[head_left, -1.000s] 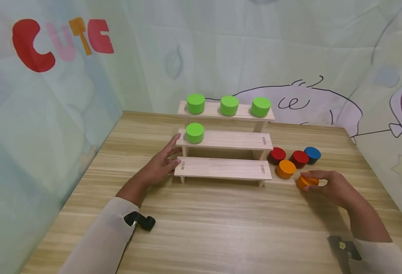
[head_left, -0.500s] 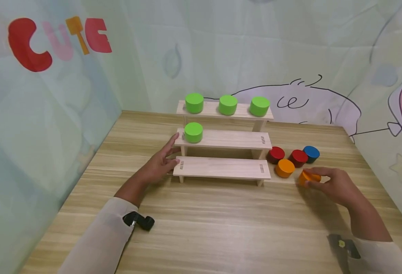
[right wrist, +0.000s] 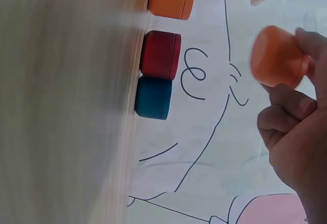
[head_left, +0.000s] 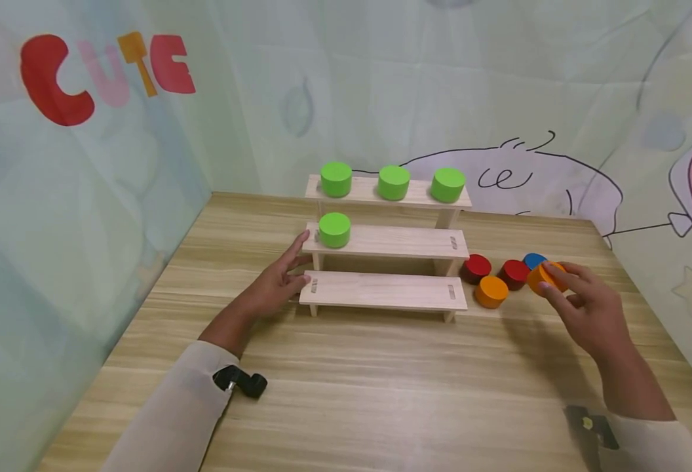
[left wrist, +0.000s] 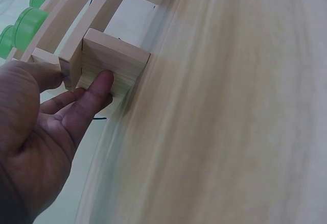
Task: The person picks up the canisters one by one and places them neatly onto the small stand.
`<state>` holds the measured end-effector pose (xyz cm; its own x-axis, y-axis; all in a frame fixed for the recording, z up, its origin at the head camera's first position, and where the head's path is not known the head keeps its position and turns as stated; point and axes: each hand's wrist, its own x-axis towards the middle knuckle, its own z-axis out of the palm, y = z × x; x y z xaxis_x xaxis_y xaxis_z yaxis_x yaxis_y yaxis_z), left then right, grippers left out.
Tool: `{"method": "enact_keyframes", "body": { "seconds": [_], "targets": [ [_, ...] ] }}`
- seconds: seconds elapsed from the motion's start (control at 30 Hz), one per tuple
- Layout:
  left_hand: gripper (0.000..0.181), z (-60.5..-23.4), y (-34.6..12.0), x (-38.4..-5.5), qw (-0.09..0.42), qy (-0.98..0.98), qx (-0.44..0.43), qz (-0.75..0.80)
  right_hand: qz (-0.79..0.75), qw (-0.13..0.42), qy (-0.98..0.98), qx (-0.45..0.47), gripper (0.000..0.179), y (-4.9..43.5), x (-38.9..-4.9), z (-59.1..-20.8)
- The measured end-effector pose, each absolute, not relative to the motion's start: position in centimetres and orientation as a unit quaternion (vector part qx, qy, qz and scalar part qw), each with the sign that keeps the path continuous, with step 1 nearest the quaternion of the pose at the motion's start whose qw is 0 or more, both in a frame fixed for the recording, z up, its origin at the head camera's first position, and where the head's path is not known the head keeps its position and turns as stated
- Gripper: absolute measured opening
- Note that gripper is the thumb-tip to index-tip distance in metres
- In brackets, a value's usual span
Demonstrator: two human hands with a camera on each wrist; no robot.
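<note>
My right hand (head_left: 596, 311) pinches an orange round block (head_left: 543, 278) between thumb and fingers, raised above the table. In the right wrist view the same orange block (right wrist: 278, 58) is tilted and apart from the others. My left hand (head_left: 275, 282) holds the left end of a three-step wooden stand (head_left: 381, 290), its thumb at the lowest board. In the left wrist view other fingers (left wrist: 102, 83) lie against a leg of the stand. Several green round blocks stand on it: three on the top board and one green block (head_left: 334, 229) on the middle board's left end.
Right of the stand, another orange block (head_left: 491, 292), two red blocks, one a red block (head_left: 514, 274), and a partly hidden blue block (head_left: 533, 261) sit on the wood-grain table (head_left: 346, 393). A printed curtain (head_left: 440, 85) hangs behind.
My right hand has lifted the orange block off the table and moved it back, so it now overlaps the blue block. The left hand and stand have kept their places.
</note>
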<state>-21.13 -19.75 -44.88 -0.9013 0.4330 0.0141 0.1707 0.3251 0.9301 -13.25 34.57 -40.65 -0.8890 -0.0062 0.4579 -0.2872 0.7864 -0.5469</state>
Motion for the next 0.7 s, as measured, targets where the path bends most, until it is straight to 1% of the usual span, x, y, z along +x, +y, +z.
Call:
{"method": "enact_keyframes", "body": {
  "seconds": [0.3, 0.4, 0.43, 0.57, 0.7],
  "targets": [
    [0.092, -44.7, -19.8, -21.2, 0.120, 0.810, 0.180, 0.545, 0.351, 0.328, -0.868, 0.129, 0.047, 33.4, -13.4, -40.8],
    [0.092, -44.7, -19.8, -21.3, 0.118, 0.812, 0.179, 0.543, 0.370, 0.360, -0.842, 0.157, 0.043, 33.1, -13.8, -40.7],
    [0.092, -44.7, -19.8, -21.3, 0.119, 0.812, 0.178, 0.543, 0.377, 0.370, -0.833, 0.164, 0.047, 33.0, -13.9, -40.7],
    [0.092, -44.8, -19.8, -21.3, 0.121, 0.814, 0.174, 0.541, 0.401, 0.393, -0.808, 0.177, 0.074, 32.5, -14.1, -40.6],
    [0.091, -44.9, -19.8, -21.2, 0.122, 0.813, 0.174, 0.542, 0.404, 0.397, -0.806, 0.175, 0.072, 31.7, -14.2, -40.4]
  ]
}}
